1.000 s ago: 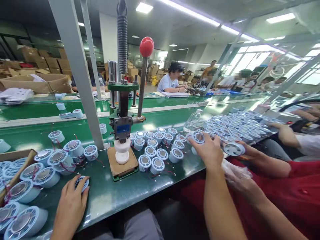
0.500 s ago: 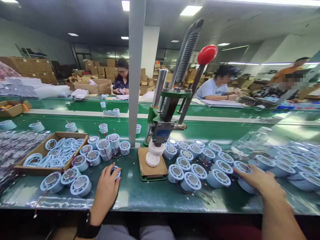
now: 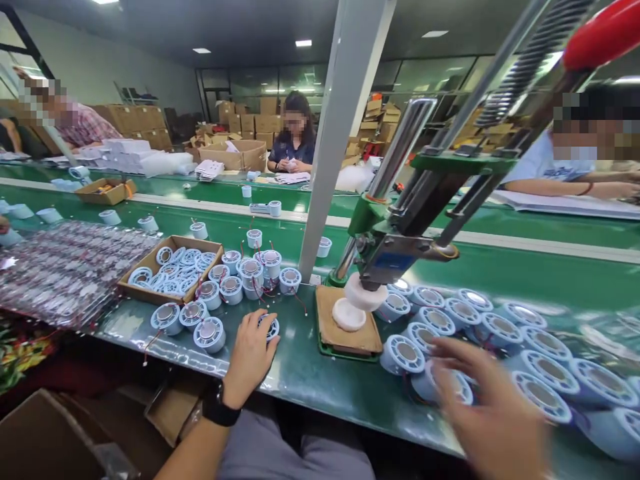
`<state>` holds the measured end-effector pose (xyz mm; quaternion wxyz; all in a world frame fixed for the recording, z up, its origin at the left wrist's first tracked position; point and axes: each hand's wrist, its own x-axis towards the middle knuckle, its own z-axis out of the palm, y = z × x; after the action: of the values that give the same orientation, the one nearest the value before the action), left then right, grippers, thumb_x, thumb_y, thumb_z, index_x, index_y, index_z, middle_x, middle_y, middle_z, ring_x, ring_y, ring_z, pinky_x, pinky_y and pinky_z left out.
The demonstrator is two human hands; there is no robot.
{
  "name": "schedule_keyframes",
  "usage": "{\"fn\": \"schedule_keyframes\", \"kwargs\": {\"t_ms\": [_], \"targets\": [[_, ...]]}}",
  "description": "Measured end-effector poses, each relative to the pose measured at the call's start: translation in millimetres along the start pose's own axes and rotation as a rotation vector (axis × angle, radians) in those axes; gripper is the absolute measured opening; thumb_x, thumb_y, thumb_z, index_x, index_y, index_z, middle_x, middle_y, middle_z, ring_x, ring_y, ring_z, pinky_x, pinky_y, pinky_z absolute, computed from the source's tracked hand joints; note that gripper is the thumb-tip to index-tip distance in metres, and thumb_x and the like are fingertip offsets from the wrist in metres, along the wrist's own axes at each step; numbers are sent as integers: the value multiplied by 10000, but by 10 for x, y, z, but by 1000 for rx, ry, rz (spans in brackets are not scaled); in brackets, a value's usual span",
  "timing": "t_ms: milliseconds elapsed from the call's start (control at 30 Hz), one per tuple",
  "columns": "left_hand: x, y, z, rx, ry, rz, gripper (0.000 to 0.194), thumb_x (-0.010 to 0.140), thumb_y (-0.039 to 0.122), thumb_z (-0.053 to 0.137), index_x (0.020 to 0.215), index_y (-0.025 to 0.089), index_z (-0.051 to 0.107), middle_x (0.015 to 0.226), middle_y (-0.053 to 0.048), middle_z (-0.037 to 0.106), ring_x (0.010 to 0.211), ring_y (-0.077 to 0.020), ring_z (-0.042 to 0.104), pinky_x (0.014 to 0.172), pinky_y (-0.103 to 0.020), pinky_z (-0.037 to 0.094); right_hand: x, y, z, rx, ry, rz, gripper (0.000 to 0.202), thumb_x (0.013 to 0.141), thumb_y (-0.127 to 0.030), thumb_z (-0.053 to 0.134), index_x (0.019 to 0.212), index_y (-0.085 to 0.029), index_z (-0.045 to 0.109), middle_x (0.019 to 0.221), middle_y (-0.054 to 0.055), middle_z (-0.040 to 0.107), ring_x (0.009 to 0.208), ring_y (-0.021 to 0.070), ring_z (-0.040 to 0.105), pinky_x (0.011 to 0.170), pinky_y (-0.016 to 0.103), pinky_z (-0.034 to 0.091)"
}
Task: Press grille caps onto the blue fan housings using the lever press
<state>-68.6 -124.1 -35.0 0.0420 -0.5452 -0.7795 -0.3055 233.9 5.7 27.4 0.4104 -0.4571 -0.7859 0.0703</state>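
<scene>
My left hand [image 3: 254,348], a black band on its wrist, is wrapped round a light blue round part [image 3: 269,327] on the green bench. My right hand [image 3: 480,393] hangs blurred over the right group of blue parts, its fingers apart and nothing visible between them. Between the hands stands a green hand press [image 3: 400,247] with a red knob [image 3: 603,33]. Its white upper die [image 3: 366,292] is raised above a white round seat [image 3: 349,315] that holds nothing. Blue parts with silver centres [image 3: 403,353] crowd the bench right of the press.
Left of my left hand are more blue parts [image 3: 209,335] with red wires, a cardboard box [image 3: 173,267] of blue rings and plastic-wrapped pieces [image 3: 65,267]. A grey post [image 3: 335,147] rises behind. People sit across the green belt [image 3: 530,240].
The view has turned left, so the press appears further right. My right hand has left the blue part it touched and moved toward the press. My left hand stays on its part.
</scene>
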Motion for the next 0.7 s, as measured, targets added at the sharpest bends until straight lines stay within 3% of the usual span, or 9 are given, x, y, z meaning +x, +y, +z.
{"fn": "schedule_keyframes", "kwargs": {"t_ms": [67, 167, 233, 300, 433, 567, 633, 700], "targets": [[-1, 7, -12, -6, -9, -4, 407, 853, 106, 641, 1248, 193, 605, 1260, -114, 606, 1172, -306, 543, 1017, -519, 488, 45, -679, 495, 79, -284, -216, 288, 955, -392, 466, 1164, -252, 606, 1132, 94, 642, 983, 220, 659, 866, 363, 553], [-3, 11, -27, -10, 0, 4, 391, 853, 100, 640, 1235, 181, 609, 1259, -121, 605, 1169, -301, 546, 1012, -514, 492, 342, -1385, 1134, -149, -600, -155, 476, 960, -307, 508, 1433, -301, 456, 1252, 121, 561, 1014, 238, 666, 811, 332, 555], [-3, 10, -31, -2, 16, 14, 373, 849, 96, 642, 1214, 174, 617, 1245, -122, 611, 1156, -296, 555, 999, -508, 503, 544, -1596, 1403, -244, -630, -76, 556, 961, -336, 531, 1495, -317, 376, 1265, 153, 524, 995, 274, 677, 759, 349, 556], [-2, 4, -29, -1, 31, 15, 365, 843, 88, 644, 1197, 174, 622, 1230, -120, 617, 1140, -291, 564, 985, -500, 514, 646, -1656, 1543, -247, -610, -59, 530, 960, -343, 542, 1471, -292, 414, 1241, 171, 522, 994, 299, 680, 739, 367, 558], [-12, 0, -24, -32, 52, 6, 377, 833, 74, 645, 1191, 190, 623, 1235, -109, 616, 1149, -287, 563, 989, -492, 515, 521, -1595, 1549, -255, -584, -67, 377, 973, -322, 514, 1342, -247, 538, 1183, 165, 546, 1028, 308, 659, 742, 376, 560], [-29, -2, -35, -54, 47, 14, 361, 853, 89, 624, 1198, 196, 620, 1250, -112, 615, 1168, -290, 557, 1002, -502, 508, 150, -1424, 1297, -202, -558, -142, 278, 974, -308, 512, 1235, -257, 594, 1187, 114, 572, 1068, 256, 627, 845, 358, 550], [-32, -8, -35, -61, 39, 5, 358, 860, 91, 616, 1203, 190, 617, 1260, -118, 612, 1176, -294, 556, 1004, -509, 507, -94, -1236, 1058, -58, -391, -243, 250, 966, -324, 526, 1194, -251, 599, 1207, 93, 577, 1081, 225, 615, 898, 337, 533], [-30, -14, -30, -60, 32, -8, 369, 851, 85, 623, 1206, 187, 616, 1266, -122, 612, 1178, -298, 557, 1009, -513, 505, -345, -938, 742, 85, -141, -300, 243, 960, -353, 537, 1164, -234, 595, 1222, 91, 575, 1083, 216, 608, 903, 326, 517]]}}
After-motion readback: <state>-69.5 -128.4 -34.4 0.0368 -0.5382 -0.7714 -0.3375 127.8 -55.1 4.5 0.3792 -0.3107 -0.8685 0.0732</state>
